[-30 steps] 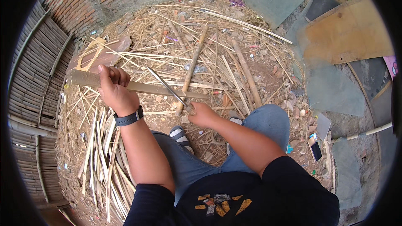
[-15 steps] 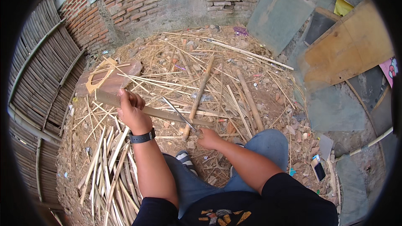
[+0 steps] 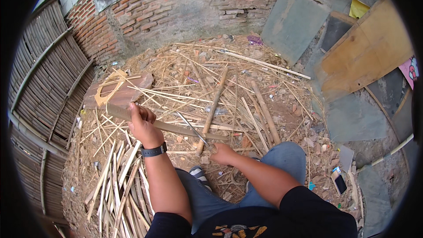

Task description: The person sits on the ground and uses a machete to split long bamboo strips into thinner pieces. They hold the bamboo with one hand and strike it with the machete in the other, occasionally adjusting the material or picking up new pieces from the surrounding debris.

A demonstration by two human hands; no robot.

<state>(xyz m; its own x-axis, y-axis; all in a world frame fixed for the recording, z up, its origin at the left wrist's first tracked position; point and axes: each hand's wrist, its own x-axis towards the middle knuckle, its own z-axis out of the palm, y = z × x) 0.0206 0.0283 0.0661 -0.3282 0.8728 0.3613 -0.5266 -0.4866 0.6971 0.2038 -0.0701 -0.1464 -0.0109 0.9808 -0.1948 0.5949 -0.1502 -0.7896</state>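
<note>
You're sitting with bent knees in blue denim jeans (image 3: 282, 163), a black watch (image 3: 153, 150) circling your left wrist. Your right hand (image 3: 224, 155) is curling into a fist around the mostly hidden handle of a long, narrow, grey metal blade (image 3: 189, 125). Your left hand (image 3: 143, 125) is gripping a flat, pale-brown wooden strip (image 3: 176, 128) near its left end, thumb uppermost. The strip is slanting gently down to the right in front of you, and the blade is crossing it near its right end; whether the edge is biting, you can't tell from here.

Your view has been tilting upward, bringing in more wall, while both hands are keeping their holds and the blade is staying across the strip. That suggests the blade work is continuing on the same piece.

A heap of pale split sticks (image 3: 116, 189) is lying beside your left forearm. Beyond the strip, a round brown pole (image 3: 214, 108) is resting on straw-littered ground. Farther off, a weathered red-brick wall (image 3: 176, 0) is closing the yard.
</note>
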